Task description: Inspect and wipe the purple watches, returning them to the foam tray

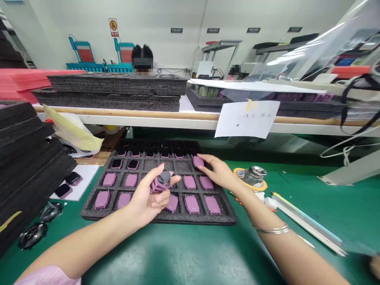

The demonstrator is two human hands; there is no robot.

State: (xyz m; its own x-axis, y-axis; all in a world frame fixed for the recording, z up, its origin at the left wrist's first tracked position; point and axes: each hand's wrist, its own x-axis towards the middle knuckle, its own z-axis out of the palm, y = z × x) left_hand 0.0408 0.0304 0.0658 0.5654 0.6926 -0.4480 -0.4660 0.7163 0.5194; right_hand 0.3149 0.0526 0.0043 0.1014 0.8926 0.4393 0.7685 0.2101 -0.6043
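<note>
My left hand is closed around a purple smartwatch case, raised over the front half of a black foam tray. A dark glossy piece shows at the top of that case; what it is I cannot make out. At the tray's right side, my right hand pinches another purple watch case between thumb and fingers, at a compartment. Several purple cases lie back-up in the front two rows. Farther back, several watches lie with dark screens up.
Two watches rest on white paper at left, beside stacked black foam trays. A glass jar with a metal top stands on a yellow tape roll at right, near long strips. A shelf edge crosses behind the tray.
</note>
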